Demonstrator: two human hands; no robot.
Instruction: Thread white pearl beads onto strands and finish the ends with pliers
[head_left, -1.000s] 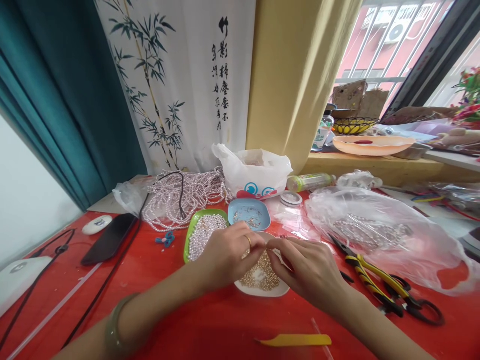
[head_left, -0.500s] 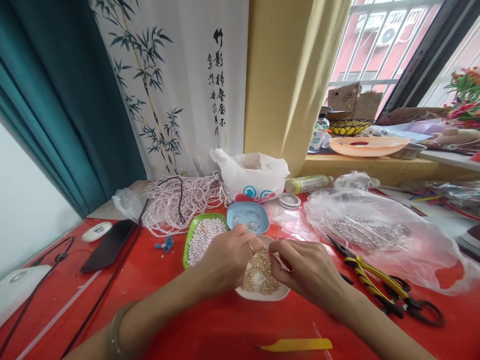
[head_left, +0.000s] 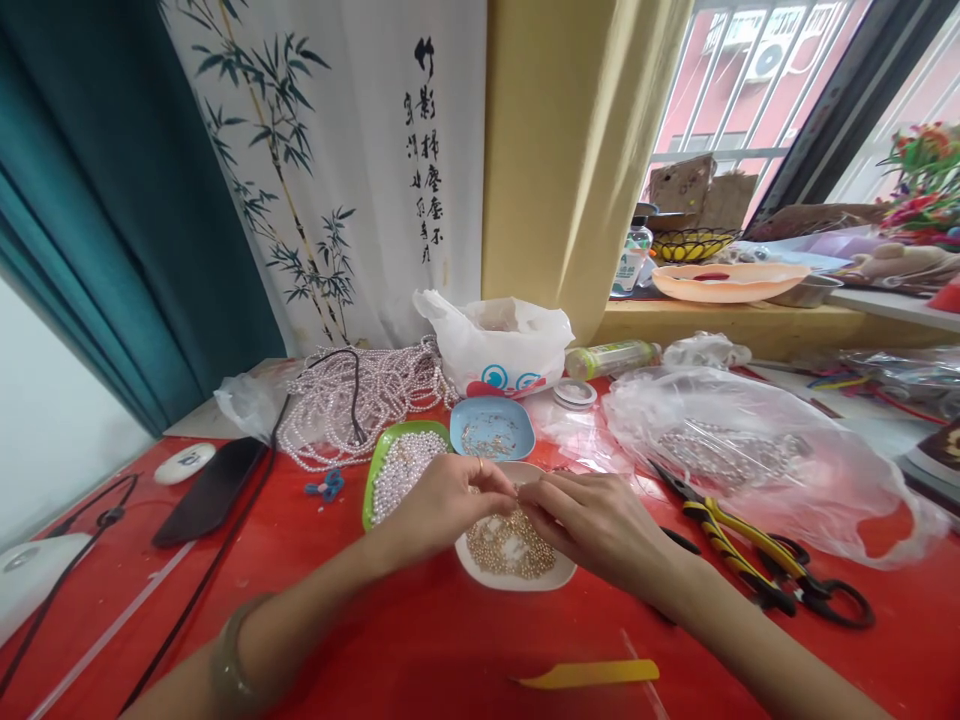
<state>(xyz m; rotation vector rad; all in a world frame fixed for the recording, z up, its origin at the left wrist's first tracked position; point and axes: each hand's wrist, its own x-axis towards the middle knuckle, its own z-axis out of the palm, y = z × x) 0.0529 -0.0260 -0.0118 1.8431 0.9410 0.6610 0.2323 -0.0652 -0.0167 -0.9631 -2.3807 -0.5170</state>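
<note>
Above a white dish (head_left: 517,584) of small gold beads (head_left: 521,550), my two hands meet fingertip to fingertip. My left hand (head_left: 439,505) has thumb and forefinger pinched together. Opposite it, my right hand (head_left: 589,515) is closed too, its fingers curled toward the left fingertips. Whatever sits between them is too small to make out. Close by my left hand is a green tray (head_left: 369,490) of white pearl beads (head_left: 405,470). Just behind the dish, a blue tray (head_left: 465,412) holds tiny metallic pieces.
Yellow tweezers (head_left: 592,674) lie at the table's front. Yellow-black pliers (head_left: 731,545) and scissors (head_left: 836,600) rest right, beside a clear plastic bag (head_left: 810,490). Bead strands (head_left: 375,395) and a white bag (head_left: 510,345) stand behind. A phone (head_left: 210,490) and blue ornament (head_left: 325,485) are left.
My left hand has rolled so its thumb and forefinger now show, meeting the right fingertips. My right hand has shifted slightly left. The whole view has moved a little.
</note>
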